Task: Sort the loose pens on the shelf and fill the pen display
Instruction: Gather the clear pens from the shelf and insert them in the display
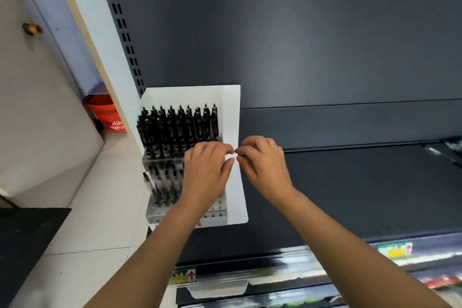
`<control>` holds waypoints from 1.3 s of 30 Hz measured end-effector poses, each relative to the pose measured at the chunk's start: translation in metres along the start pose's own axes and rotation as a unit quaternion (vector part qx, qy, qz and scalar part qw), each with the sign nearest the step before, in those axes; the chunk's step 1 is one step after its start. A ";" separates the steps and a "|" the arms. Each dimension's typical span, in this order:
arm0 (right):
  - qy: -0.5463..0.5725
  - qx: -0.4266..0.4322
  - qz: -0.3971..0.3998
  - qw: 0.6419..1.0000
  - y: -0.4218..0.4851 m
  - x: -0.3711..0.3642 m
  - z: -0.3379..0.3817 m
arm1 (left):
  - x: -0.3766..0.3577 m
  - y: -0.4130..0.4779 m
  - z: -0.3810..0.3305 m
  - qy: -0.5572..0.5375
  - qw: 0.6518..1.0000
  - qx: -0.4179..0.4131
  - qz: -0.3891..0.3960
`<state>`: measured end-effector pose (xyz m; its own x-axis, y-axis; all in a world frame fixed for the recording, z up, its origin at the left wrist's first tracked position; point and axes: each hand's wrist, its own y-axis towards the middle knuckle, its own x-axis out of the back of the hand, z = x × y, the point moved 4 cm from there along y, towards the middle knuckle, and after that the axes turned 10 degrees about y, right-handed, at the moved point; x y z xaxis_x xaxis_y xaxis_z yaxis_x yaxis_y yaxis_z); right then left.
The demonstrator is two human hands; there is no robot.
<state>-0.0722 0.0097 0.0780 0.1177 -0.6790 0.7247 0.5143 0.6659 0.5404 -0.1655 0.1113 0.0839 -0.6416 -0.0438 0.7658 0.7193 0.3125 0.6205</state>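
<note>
A white pen display (231, 112) stands at the left end of the dark shelf (362, 182). Its upper tier is packed with black pens (178, 125). The lower tier (162, 182) holds several more, with bare holes along its front row. My left hand (208, 170) hovers over the lower tier, its thumb and forefinger pinched at the display's right edge. My right hand (262, 165), a ring on one finger, meets it fingertip to fingertip. A dark pen (242, 156) shows as a short sliver between them; the rest is hidden.
Blurred loose pens (450, 149) lie at the shelf's far right. The shelf's front rail carries price labels (183, 275). An orange basket (108, 112) stands on the tiled floor to the left, beyond the shelf upright. A black mat (25, 235) lies on the floor.
</note>
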 end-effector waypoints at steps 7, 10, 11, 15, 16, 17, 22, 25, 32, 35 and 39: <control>-0.009 -0.102 -0.022 0.995 -0.065 0.104 -0.122 | -0.050 0.032 -0.135 -0.012 0.991 -0.095 0.096; -0.052 -0.144 -0.004 0.988 -0.101 0.165 -0.184 | -0.082 0.048 -0.230 -0.042 0.982 -0.124 0.134; -0.067 -0.159 0.004 0.985 -0.112 0.184 -0.204 | -0.092 0.052 -0.260 -0.051 0.980 -0.135 0.140; -0.102 -0.230 0.018 0.968 -0.161 0.250 -0.277 | -0.127 0.058 -0.361 -0.078 0.968 -0.175 0.163; -0.105 -0.244 0.018 0.964 -0.170 0.263 -0.292 | -0.135 0.060 -0.379 -0.080 0.965 -0.180 0.173; -0.109 -0.256 0.017 0.960 -0.176 0.274 -0.306 | -0.141 0.063 -0.394 -0.084 0.962 -0.184 0.181; -0.115 -0.318 0.026 0.941 -0.203 0.308 -0.373 | -0.190 0.081 -0.463 -0.091 0.947 -0.216 0.221; -0.115 -0.350 0.049 0.928 -0.210 0.320 -0.420 | -0.233 0.097 -0.498 -0.094 0.933 -0.226 0.264; -0.139 -0.384 0.092 0.908 -0.196 0.368 -0.512 | -0.321 0.144 -0.573 -0.100 0.901 -0.235 0.350; -0.135 -0.404 0.105 0.899 -0.191 0.382 -0.549 | -0.352 0.158 -0.596 -0.084 0.892 -0.234 0.377; -0.135 -0.408 0.134 0.893 -0.185 0.387 -0.590 | -0.387 0.161 -0.614 -0.056 0.880 -0.215 0.421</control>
<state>0.3795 -0.5585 0.0061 0.1766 -0.3573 0.9171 0.9594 0.2706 -0.0793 0.3620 -0.4038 -0.0090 0.1614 0.1327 0.9779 0.9710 -0.1984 -0.1334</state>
